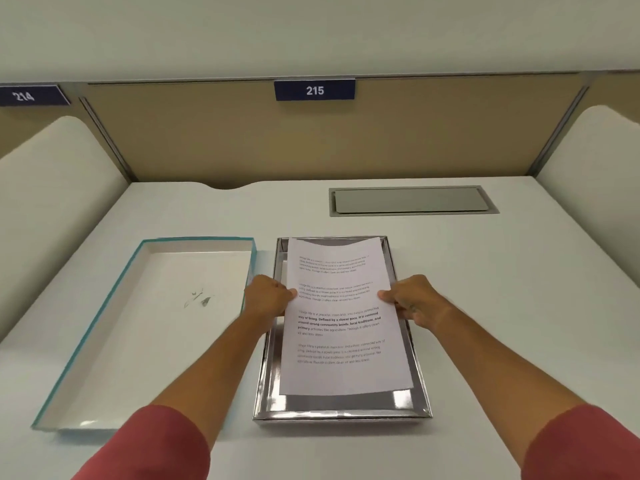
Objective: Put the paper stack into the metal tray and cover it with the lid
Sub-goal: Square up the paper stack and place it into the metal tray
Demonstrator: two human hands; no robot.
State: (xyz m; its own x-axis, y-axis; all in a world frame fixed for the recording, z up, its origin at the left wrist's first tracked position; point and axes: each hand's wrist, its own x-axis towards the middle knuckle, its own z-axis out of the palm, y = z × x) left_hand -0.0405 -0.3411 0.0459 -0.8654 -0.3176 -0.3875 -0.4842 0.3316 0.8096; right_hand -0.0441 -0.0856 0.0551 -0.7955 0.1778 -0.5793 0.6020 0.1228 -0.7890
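A white paper stack [341, 341] with printed text hangs just over the shiny metal tray [341, 408], lengthwise and within its walls. My left hand [268, 295] grips the stack's left edge and my right hand [412, 301] grips its right edge, thumbs on top. The far end of the paper curves up slightly. The lid [114, 327], white inside with a teal rim, lies upside down on the desk to the left of the tray.
The white desk [502, 306] has a grey cable hatch [410, 200] behind the tray. A tan partition [242, 140] with a "215" sign stands at the back, with white side dividers left and right.
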